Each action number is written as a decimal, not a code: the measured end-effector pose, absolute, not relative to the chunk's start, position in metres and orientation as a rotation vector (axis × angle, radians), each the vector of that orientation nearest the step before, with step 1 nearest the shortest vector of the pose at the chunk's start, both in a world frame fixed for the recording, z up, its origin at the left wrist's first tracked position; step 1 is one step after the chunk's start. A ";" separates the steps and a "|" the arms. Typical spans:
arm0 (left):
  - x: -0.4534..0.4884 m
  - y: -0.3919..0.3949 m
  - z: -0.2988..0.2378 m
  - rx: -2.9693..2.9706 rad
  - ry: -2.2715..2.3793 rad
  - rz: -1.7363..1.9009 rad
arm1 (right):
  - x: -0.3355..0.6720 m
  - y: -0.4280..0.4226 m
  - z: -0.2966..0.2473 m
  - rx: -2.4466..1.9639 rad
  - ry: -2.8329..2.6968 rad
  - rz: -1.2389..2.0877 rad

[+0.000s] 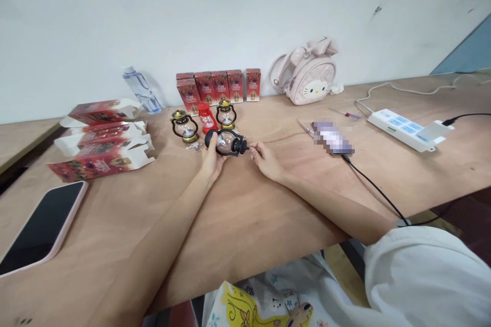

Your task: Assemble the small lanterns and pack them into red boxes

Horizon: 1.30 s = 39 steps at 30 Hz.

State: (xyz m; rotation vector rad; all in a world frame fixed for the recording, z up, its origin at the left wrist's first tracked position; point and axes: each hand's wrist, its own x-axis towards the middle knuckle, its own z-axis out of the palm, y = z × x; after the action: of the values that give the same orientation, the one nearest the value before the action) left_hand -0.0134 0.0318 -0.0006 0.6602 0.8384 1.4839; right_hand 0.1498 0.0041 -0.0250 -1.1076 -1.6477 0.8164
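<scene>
A small black toy lantern (pixel 227 142) lies on its side in my left hand (pixel 212 159), which is closed round its base end just above the wooden table (pixel 245 214). My right hand (pixel 264 159) pinches the lantern's top end with fingertips pressed together. Right behind them stand a black-and-gold lantern (pixel 184 126), a red lantern (pixel 207 117) and a gold lantern (pixel 226 114).
Upright red boxes (pixel 218 85) line the wall, and opened red boxes (pixel 100 140) lie flat at left. A phone (pixel 40 229) lies at the near left, a water bottle (pixel 141 90) and a pink backpack (pixel 307 77) by the wall, a power strip (pixel 402 129) and cables at right.
</scene>
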 end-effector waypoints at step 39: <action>-0.008 0.025 0.002 0.690 0.801 1.365 | 0.154 0.002 -0.019 -1.234 -1.762 0.485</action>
State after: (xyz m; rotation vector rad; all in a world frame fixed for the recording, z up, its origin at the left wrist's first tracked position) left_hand -0.0083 0.0249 0.0022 0.6903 0.8008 1.3649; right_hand 0.1543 0.0025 -0.0193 -1.2343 -1.7620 0.4845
